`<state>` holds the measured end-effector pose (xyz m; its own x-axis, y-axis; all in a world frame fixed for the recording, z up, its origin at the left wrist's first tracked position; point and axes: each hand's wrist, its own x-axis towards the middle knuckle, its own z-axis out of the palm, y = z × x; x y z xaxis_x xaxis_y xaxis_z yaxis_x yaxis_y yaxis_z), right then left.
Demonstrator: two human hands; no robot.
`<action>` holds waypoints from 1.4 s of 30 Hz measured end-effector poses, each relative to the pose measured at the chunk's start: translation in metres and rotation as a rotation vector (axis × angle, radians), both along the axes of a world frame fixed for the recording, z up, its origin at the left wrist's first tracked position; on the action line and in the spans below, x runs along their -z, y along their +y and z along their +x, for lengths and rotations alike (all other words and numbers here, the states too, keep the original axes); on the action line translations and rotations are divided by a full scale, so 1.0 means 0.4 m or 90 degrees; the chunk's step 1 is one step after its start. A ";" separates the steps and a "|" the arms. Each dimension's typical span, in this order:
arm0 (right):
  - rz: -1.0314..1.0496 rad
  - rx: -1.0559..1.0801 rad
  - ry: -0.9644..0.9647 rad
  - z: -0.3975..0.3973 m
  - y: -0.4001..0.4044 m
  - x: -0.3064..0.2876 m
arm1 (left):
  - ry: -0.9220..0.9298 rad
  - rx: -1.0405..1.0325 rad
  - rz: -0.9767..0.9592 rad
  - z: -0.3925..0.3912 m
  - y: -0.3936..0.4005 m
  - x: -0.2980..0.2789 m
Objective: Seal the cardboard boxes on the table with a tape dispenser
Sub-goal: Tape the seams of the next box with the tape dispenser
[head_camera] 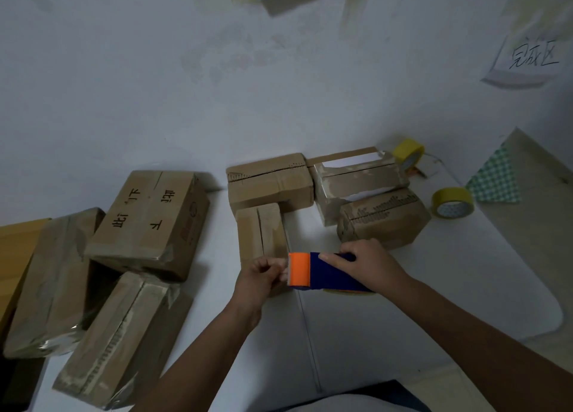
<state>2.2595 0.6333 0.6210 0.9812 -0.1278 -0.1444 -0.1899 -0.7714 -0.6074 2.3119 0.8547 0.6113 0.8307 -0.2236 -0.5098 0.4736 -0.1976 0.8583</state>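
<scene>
Tape dispenser (328, 272) is gripped by the right hand (366, 264), just in front of the small upright box (262, 232). Tape end at the orange head is pinched by the left hand (263, 276). Tape should be pulled taut, then laid along that box's open seam.

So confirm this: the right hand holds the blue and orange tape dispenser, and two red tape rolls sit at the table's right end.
Not quite: the head view shows the two tape rolls are yellow, not red. The right hand does hold the blue and orange tape dispenser.
</scene>
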 end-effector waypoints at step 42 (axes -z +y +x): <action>-0.251 0.019 0.095 0.047 0.092 0.147 | -0.015 -0.071 0.231 0.156 0.238 0.175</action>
